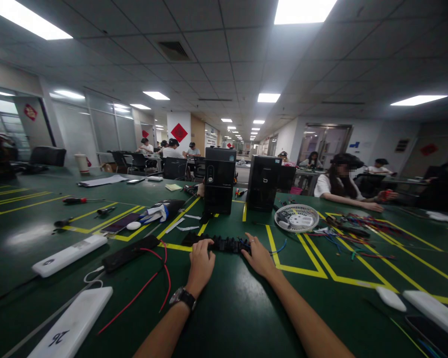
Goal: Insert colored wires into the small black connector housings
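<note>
A black strip of ridged blocks, looking like a terminal block, lies across the green table in front of me. My left hand, with a watch on its wrist, has its bent fingers closed at the strip's left part. Around its right end my right hand is closed, thumb on the near side and index finger reaching over. A thin blue wire runs out to the right, past my right hand. Whether it joins the strip is hidden.
Two black box-shaped cases stand beyond the strip. A white basket and tangled wires lie right. Left are red wires, white power banks and a screwdriver. A person sits across the table.
</note>
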`<state>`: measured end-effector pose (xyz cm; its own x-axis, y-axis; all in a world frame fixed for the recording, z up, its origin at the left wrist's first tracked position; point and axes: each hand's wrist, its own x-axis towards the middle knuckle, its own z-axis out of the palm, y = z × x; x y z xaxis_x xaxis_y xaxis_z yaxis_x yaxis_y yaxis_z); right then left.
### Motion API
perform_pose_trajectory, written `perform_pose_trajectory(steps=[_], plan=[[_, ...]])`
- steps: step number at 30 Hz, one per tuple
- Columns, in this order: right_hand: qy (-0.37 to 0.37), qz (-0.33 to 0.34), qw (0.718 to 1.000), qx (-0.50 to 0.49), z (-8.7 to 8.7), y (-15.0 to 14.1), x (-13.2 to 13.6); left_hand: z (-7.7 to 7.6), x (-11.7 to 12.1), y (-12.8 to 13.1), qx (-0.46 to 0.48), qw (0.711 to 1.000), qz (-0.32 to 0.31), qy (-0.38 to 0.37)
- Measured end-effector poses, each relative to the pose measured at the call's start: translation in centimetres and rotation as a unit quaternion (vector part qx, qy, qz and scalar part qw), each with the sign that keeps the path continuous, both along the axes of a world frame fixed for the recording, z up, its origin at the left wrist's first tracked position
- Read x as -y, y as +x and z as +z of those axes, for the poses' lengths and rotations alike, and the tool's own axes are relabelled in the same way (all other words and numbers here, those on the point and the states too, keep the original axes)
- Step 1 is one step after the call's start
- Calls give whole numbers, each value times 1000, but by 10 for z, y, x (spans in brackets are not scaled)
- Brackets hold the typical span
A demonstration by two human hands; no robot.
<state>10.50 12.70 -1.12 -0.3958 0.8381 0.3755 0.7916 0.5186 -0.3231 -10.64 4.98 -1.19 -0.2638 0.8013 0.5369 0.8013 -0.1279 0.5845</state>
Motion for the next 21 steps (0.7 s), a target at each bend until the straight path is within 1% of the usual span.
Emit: perform_pose_trajectory(steps=[4, 12, 21], plan=[[8, 1, 1000, 4, -1, 0, 0, -1, -1, -1, 24, 1000, -1, 11], [38, 11, 999, -3, -9, 2, -4, -2, -2, -1, 30, 999, -8, 7], [39, 12, 999, -4, -7, 2, -3, 1, 1, 0, 39, 999, -9, -1]])
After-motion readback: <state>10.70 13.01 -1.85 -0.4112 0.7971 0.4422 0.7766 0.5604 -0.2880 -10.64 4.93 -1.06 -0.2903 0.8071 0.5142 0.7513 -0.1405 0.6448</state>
